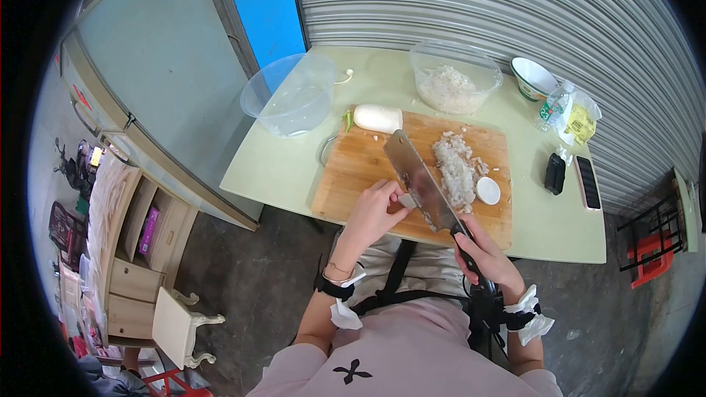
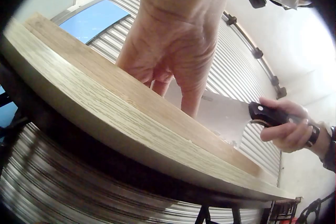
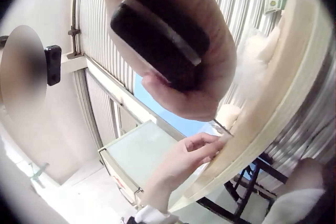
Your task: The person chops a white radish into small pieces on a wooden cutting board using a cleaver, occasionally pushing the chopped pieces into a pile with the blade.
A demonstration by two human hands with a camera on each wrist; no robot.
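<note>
My right hand (image 1: 487,254) grips the black handle of a cleaver (image 1: 421,182), its broad blade slanting over the wooden cutting board (image 1: 349,169). Beside the blade, near the board's front edge, my left hand (image 1: 373,215) pinches a small white radish piece (image 1: 406,201) between thumb and fingers. In the left wrist view the fingers of that hand point down at the board and partly hide the blade. A pile of finely chopped white radish (image 1: 454,165) lies right of the blade, with a round white piece (image 1: 487,190) next to it. A larger cut white radish (image 1: 378,117) rests at the back left.
An empty clear plastic bowl (image 1: 288,99) stands at the table's left. Behind the board is another clear bowl (image 1: 456,84) with shredded white food. At right are a patterned bowl (image 1: 533,79), a bottle (image 1: 553,108), a black case (image 1: 555,173) and a phone (image 1: 587,182).
</note>
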